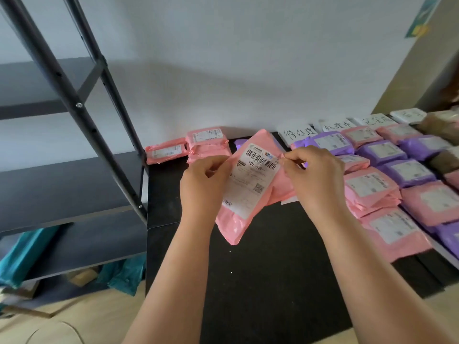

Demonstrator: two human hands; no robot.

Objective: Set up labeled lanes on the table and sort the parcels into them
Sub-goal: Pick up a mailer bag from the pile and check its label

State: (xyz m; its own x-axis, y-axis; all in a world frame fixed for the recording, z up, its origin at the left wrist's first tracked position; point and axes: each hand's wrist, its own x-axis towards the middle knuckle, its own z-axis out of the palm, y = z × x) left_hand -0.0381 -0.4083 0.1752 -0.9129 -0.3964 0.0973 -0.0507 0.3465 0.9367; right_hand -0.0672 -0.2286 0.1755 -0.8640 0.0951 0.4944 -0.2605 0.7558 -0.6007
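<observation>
The pink parcel [250,184] is off the desk [260,281], edges pinched in the fingers of my left hand [198,192] and right hand [318,180]. Lane labels [299,133] lie at one o'clock, filled rows [387,175] at three; two parcels [208,141] at eleven look unsorted.

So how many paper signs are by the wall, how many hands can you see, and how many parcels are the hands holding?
paper signs: 3
hands: 2, the left hand and the right hand
pink parcel held in both hands: 1
Total: 6
</observation>
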